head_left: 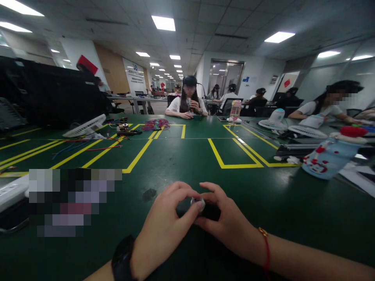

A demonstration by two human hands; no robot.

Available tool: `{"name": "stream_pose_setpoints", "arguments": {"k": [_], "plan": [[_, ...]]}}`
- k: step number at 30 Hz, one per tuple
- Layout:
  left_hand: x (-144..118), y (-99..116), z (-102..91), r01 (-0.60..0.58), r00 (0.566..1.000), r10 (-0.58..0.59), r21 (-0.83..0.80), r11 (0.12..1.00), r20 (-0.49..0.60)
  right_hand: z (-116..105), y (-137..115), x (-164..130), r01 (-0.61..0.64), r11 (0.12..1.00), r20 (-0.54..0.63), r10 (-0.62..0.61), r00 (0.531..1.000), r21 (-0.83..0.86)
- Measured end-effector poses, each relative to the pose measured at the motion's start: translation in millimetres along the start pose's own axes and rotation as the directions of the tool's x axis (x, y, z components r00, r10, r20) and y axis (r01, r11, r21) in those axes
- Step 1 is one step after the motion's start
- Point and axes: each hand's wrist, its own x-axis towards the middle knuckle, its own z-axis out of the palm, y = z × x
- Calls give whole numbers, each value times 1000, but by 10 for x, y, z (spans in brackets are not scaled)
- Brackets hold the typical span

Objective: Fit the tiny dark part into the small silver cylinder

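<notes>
My left hand (166, 226) and my right hand (227, 222) meet over the green table (181, 160) near its front edge. Between their fingertips sits a small round object with a shiny silver rim and a dark body (198, 203). Both hands pinch it, the left thumb and forefinger on its left side, the right fingers on its right side and top. Most of the object is hidden by the fingers. A black watch is on my left wrist and a red string bracelet on my right.
Yellow tape lines mark boxes on the table. A blurred-out patch (74, 201) lies front left, a white fan (84, 127) and coloured wires (155, 125) farther back left. A patterned bottle (329, 158) and fans stand at right. People sit across the table.
</notes>
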Motion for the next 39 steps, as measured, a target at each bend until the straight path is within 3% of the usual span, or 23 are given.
{"name": "stream_pose_setpoints", "arguments": {"k": [4, 7, 12, 16, 20, 23, 25, 27, 29, 31, 33, 35, 37, 38, 39], "plan": [[49, 84, -79, 6, 1000, -5, 13, 1000, -19, -14, -36, 15, 9, 998, 30, -11, 999, 61], [57, -1, -155, 45, 996, -45, -6, 999, -78, -32, -74, -4, 55, 998, 7, -55, 998, -28], [-7, -237, -78, 131, 986, -142, 119, 984, 86, -10, -79, -57, 81, 984, -9, -84, 996, -157], [-73, -285, 20, 111, 985, -136, 216, 970, 105, -121, -61, -41, 44, 990, -14, -46, 999, -134], [-70, -255, -4, 162, 983, -169, 98, 982, 72, -574, 90, -74, -88, 994, -192, 74, 978, -61], [-60, -288, -101, 283, 958, -276, -111, 953, 74, -1120, 339, -272, -254, 946, -419, 151, 895, -202], [-78, -355, -196, 337, 941, -332, -213, 917, 60, -1532, 549, -503, -445, 840, -548, 224, 806, -312], [-114, -444, -299, 341, 937, -349, -256, 905, 11, -1922, 769, -767, -613, 708, -595, 336, 730, -351], [-148, -525, -386, 335, 936, -351, -292, 896, -2, -2217, 962, -994, -682, 621, -575, 416, 705, -387], [-164, -575, -439, 347, 932, -362, -323, 880, 16, -2348, 1076, -1109, -678, 546, -612, 336, 715, -492], [-162, -590, -456, 364, 926, -377, -304, 881, 15, -2277, 1053, -1072, -629, 427, -660, 94, 746, -650], [-156, -581, -449, 367, 925, -380, -241, 898, -9, -2006, 875, -894, -512, 365, -591, -147, 793, -777], [-157, -562, -435, 363, 927, -374, -184, 914, -26, -1577, 583, -632, -267, 476, -407, -220, 886, -838], [-160, -553, -429, 357, 930, -367, -172, 918, -30, -1327, 423, -491, -113, 584, -253, -163, 954, -804], [-166, -544, -425, 349, 933, -359, -169, 922, -30, -1068, 270, -353, -4, 689, -97, -96, 991, -725]]}}
